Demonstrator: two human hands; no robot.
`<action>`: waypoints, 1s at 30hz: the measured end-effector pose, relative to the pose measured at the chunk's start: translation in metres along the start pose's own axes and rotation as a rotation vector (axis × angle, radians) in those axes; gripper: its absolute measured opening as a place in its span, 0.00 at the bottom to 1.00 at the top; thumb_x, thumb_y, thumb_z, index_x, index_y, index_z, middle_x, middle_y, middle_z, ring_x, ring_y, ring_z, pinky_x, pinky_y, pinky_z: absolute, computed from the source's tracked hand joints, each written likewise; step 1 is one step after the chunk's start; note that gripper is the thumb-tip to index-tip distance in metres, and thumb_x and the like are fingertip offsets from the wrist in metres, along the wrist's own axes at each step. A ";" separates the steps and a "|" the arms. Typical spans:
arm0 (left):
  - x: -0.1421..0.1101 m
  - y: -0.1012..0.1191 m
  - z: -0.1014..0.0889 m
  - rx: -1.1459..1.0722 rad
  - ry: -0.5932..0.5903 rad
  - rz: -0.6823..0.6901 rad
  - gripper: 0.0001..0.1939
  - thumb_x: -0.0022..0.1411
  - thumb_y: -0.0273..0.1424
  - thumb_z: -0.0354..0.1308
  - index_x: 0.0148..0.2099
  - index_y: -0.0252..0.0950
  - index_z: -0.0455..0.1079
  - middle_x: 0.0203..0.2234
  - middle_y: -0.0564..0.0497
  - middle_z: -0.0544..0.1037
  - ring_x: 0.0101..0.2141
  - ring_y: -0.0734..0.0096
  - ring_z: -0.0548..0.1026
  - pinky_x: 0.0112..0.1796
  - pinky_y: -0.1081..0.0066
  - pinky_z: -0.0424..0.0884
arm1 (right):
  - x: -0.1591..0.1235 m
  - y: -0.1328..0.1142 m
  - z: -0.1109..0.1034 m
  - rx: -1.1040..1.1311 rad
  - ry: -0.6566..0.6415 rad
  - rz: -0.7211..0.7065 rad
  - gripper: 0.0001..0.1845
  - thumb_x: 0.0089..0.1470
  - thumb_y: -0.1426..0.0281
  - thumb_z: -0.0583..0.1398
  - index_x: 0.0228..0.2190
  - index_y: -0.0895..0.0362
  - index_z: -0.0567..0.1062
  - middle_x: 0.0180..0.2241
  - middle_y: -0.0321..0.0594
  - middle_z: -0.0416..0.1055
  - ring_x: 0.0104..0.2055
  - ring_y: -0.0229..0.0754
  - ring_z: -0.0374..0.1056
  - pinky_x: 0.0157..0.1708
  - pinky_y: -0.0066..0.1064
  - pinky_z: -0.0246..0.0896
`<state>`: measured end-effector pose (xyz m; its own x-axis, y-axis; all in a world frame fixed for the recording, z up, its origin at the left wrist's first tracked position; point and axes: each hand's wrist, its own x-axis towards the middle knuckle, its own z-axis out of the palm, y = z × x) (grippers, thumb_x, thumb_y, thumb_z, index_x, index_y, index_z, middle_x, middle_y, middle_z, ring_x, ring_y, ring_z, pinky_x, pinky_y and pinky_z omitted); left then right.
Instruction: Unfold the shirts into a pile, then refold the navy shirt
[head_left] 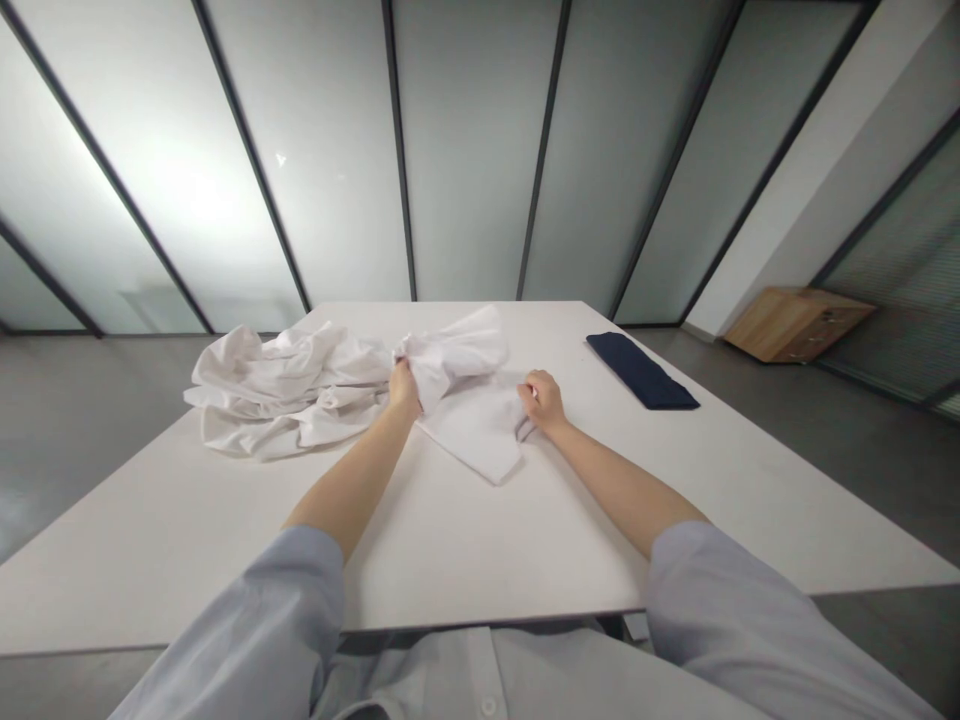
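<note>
A crumpled white garment (285,385) lies heaped on the far left of the white table (480,550). My left hand (403,388) grips a bunched, raised fold of the white cloth (454,355). A flatter white panel of fabric, possibly a sleeve (472,435), spreads out toward the table's middle. My right hand (541,400) rests on that panel's right edge, with its fingers curled around the cloth.
A folded navy garment (641,372) lies near the table's right edge. Frosted glass panels with dark frames stand beyond the table, and a low wooden cabinet (795,325) sits on the grey floor at the right.
</note>
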<state>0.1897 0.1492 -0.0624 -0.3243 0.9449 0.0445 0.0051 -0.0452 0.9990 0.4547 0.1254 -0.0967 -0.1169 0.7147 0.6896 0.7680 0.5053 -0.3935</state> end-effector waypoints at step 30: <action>-0.041 -0.022 0.003 1.233 -0.386 0.750 0.44 0.59 0.44 0.57 0.70 0.35 0.43 0.68 0.36 0.48 0.63 0.51 0.55 0.57 0.57 0.58 | 0.015 -0.022 -0.017 -0.065 -0.238 0.071 0.14 0.57 0.69 0.53 0.37 0.59 0.77 0.41 0.47 0.73 0.44 0.47 0.66 0.45 0.36 0.58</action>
<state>0.2059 0.1129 -0.0858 0.3782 0.8604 0.3415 0.8921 -0.4373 0.1138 0.4463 0.1168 -0.0675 -0.2005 0.8447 0.4963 0.8174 0.4235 -0.3905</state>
